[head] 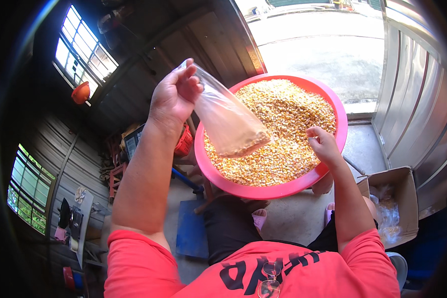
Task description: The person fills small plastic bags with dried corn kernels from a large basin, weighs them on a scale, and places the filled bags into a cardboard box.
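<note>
My left hand (177, 91) grips the top of a clear plastic bag (227, 115) and holds it tilted above a wide pink plastic basin (270, 192). A small amount of corn kernels lies in the bottom of the bag. Loose yellow corn kernels (287, 115) fill much of the basin, heaped towards its far side. Over the right part of the corn is my right hand (322, 145), its fingers curled and the thumb close to them. Whether anything is pinched between those fingers cannot be made out.
To the right stands an open cardboard box (409, 201) with filled clear plastic bags (387, 218) inside. A blue metal platform (192, 229) is on the floor at left, near a red plastic basket (184, 141). Behind the basin, a bright doorway adjoins a corrugated metal panel (413, 93).
</note>
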The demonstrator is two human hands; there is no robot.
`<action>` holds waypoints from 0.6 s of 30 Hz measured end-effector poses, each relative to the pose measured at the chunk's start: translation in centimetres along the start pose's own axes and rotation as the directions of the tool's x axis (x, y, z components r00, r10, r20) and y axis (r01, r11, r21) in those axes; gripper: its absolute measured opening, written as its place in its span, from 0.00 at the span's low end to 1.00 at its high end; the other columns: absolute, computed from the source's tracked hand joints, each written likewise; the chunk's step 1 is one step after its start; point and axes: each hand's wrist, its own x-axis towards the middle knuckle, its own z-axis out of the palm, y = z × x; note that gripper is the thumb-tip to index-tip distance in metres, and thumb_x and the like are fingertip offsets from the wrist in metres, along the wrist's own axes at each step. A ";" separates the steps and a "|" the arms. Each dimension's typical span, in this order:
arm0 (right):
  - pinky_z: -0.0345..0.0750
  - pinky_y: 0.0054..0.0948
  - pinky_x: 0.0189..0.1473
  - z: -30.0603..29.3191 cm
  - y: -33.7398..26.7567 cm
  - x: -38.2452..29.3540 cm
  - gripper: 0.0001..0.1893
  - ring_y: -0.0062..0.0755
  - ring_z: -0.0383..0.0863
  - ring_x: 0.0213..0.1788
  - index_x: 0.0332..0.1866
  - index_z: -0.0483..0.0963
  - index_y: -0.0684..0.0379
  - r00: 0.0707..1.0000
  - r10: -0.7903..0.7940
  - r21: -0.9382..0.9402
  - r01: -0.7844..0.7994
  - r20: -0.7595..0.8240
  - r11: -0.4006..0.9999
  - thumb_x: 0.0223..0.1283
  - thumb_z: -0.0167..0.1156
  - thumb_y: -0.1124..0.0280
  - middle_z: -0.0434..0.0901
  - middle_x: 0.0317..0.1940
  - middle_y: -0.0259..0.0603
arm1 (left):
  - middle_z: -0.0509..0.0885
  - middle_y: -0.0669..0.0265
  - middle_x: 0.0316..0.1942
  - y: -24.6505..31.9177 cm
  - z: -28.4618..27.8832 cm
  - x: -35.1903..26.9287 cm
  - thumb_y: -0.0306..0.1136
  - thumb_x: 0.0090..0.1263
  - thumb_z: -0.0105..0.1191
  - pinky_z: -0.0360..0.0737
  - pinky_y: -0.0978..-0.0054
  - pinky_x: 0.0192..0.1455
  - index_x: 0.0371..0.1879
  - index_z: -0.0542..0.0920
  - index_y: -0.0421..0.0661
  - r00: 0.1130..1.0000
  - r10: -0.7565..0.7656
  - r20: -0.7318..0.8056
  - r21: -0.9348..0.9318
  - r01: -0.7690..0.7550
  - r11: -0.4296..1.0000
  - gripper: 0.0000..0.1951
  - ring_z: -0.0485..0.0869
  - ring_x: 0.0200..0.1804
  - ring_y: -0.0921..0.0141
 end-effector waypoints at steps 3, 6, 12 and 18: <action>0.74 0.27 0.36 0.0 0.1 -0.4 0.09 0.28 0.79 0.32 0.41 0.74 0.63 0.999 -0.031 -0.086 0.032 0.007 0.996 0.54 0.55 0.74 0.80 0.31 0.43 | 0.83 0.66 0.28 2.1 -1.4 -0.8 0.27 0.65 0.46 0.78 0.76 0.33 0.37 0.78 0.39 0.969 -0.174 -0.174 0.022 0.181 0.983 0.08 0.80 0.26 0.74; 0.74 0.26 0.36 -0.1 -0.2 -0.1 0.09 0.27 0.79 0.32 0.40 0.74 0.63 0.999 0.003 -0.032 -0.002 0.044 0.999 0.55 0.56 0.74 0.80 0.30 0.43 | 0.82 0.67 0.26 5.5 -2.6 -2.2 0.26 0.64 0.46 0.76 0.77 0.31 0.39 0.77 0.39 0.993 -0.002 -0.115 0.023 0.004 1.000 0.09 0.79 0.25 0.74; 0.73 0.22 0.34 -0.3 1.1 -0.2 0.08 0.20 0.77 0.31 0.41 0.74 0.64 0.998 0.028 0.088 -0.033 0.064 0.996 0.56 0.53 0.77 0.79 0.29 0.37 | 0.79 0.70 0.24 8.0 -6.5 -7.2 0.27 0.65 0.46 0.76 0.78 0.31 0.46 0.74 0.36 0.930 -0.013 -0.367 0.212 0.097 0.972 0.12 0.78 0.25 0.77; 0.74 0.17 0.32 -0.5 1.9 -0.4 0.07 0.19 0.76 0.34 0.40 0.74 0.63 0.999 0.004 0.218 -0.015 0.049 0.976 0.59 0.50 0.79 0.75 0.32 0.32 | 0.81 0.68 0.25 9.4 -12.8 -13.5 0.29 0.65 0.48 0.78 0.76 0.35 0.44 0.75 0.37 0.877 -0.020 -0.480 0.171 0.115 0.979 0.12 0.80 0.27 0.75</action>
